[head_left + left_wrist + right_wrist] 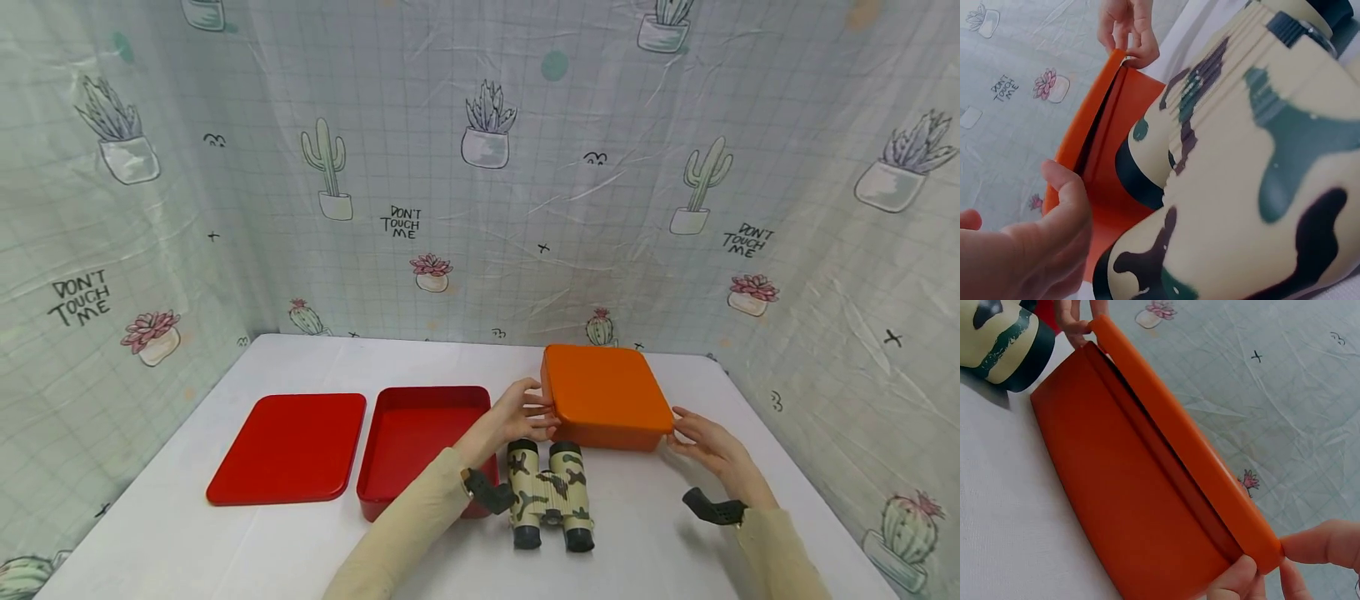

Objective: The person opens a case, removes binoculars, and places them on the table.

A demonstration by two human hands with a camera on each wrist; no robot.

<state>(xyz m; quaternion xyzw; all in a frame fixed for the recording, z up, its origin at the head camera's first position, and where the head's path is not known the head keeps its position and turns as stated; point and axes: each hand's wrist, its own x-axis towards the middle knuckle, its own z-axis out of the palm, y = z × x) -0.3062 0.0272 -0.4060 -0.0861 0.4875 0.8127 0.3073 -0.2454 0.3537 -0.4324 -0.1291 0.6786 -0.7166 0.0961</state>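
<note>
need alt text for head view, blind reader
A left hand and right hand hold the orange lid of an orange box on a white table. Camouflage binoculars lie nearer; left of them sit an open red box and a red lid.

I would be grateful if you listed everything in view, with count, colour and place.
Rectangular orange box: 1, orange, right of centre, toward the back
Rounded-corner orange lid: 1, orange, on the box, dark gap beneath its near edge
Camouflage-patterned binoculars: 1 pair, cream with dark patches, nearer than the box's left end
Open red box: 1, red, left of the binoculars
Flat red rounded-corner panel: 1, red, left of the open red box
White tabletop: 1, white, beneath these
Cactus-printed backdrop: 1, pale grey-green, behind and at both sides
Black wrist devices: 2, black, one per wrist
Long sleeves: 2, beige, on both arms
Left hand: 1, bare, at the lid's left edge
Right hand: 1, bare, at the lid's right front corner
</note>
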